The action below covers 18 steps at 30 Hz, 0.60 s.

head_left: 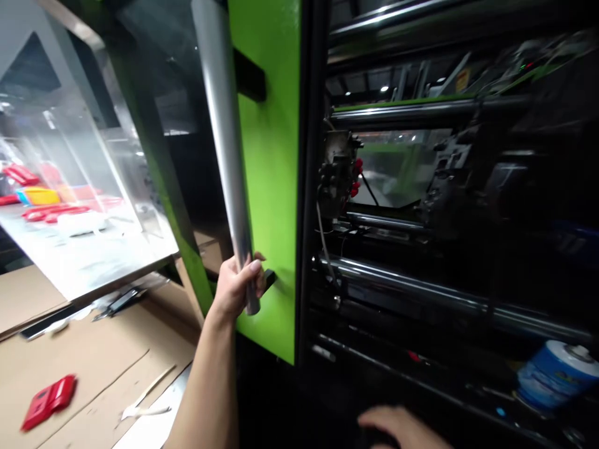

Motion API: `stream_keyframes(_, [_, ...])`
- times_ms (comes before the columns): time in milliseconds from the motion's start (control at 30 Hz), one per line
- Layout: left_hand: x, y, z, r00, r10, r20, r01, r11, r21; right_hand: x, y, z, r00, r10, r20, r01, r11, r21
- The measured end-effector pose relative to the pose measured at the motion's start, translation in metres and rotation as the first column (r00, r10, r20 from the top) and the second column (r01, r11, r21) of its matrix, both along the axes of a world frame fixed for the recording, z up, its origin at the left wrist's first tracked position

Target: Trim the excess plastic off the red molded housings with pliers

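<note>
My left hand (238,284) is closed around the lower end of a long silver bar handle (224,143) on a bright green machine door (271,187). My right hand (397,427) rests low at the bottom edge, near the dark lower frame of the machine; its fingers are blurred and mostly out of view. Inside the open machine (444,187) I see shiny steel guide rods (421,290), dark mould parts and cables.
A cardboard-covered bench (84,362) lies to the left with a red plastic part (49,399), white scraps and a tool. A clear guard panel (70,187) shows more red parts behind it. A blue-and-white can (556,374) sits at the machine's lower right.
</note>
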<state>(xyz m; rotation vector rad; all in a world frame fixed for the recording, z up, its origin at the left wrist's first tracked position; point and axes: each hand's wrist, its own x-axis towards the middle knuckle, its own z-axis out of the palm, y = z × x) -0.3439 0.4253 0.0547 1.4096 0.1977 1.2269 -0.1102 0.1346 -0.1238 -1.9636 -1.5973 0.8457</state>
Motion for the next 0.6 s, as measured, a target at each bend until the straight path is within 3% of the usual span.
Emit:
stream_keyframes(100, [-0.003,0.002,0.000,0.999,-0.033,-0.037,0.032,0.999,-0.039,0.053,0.042,0.076,0.987,-0.134,-0.086,0.155,0.940,0.306])
stream_keyframes(200, [-0.006,0.002,0.000,0.996,-0.024,-0.084,0.018,0.997,-0.076,0.108,0.102,0.150,0.968,-0.175,-0.179,0.245,0.810,0.532])
stream_keyframes(300, [-0.006,-0.003,0.002,0.993,0.040,-0.115,-0.054,0.991,-0.121,0.162,0.175,0.204,0.941,-0.217,-0.260,0.337,0.673,0.659])
stream_keyframes(367, [-0.004,-0.009,0.003,0.988,0.108,-0.110,-0.126,0.977,-0.170,0.194,0.225,0.225,0.915,-0.261,-0.306,0.402,0.624,0.670])
stream_keyframes(467, [0.001,-0.019,0.003,0.981,0.182,-0.066,-0.193,0.949,-0.248,0.237,0.291,0.241,0.860,-0.363,-0.359,0.511,0.601,0.615])
stream_keyframes(600, [-0.002,-0.018,-0.004,0.969,0.245,-0.023,-0.237,0.908,-0.347,0.286,0.345,0.256,0.808,-0.476,-0.347,0.585,0.581,0.566])
